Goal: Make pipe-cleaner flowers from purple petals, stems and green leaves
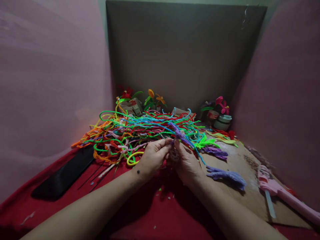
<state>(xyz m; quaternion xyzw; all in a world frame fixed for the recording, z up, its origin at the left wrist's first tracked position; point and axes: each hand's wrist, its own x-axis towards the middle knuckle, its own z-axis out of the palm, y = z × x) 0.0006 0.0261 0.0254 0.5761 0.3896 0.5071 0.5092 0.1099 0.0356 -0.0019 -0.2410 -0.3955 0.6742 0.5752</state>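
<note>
A purple fuzzy piece (178, 132) sticks up between my two hands at the middle of the view. My right hand (187, 161) is closed round its lower end, thumb on top. Beside it, my left hand (155, 156) pinches at the base of the same piece, fingertips nearly touching the right thumb. A small pale round thing (174, 155) with holes shows just under the fingers; I cannot make out what it is. Behind the hands spreads a large heap of many-coloured fuzzy stems (140, 125).
Left lies a black phone (65, 173) on the red cloth (155, 210). On the cardboard (250, 203) at right are purple bundles (227, 176) and a pink glue gun (268, 180). Fuzzy flowers (222, 105) and a jar (222, 122) stand behind.
</note>
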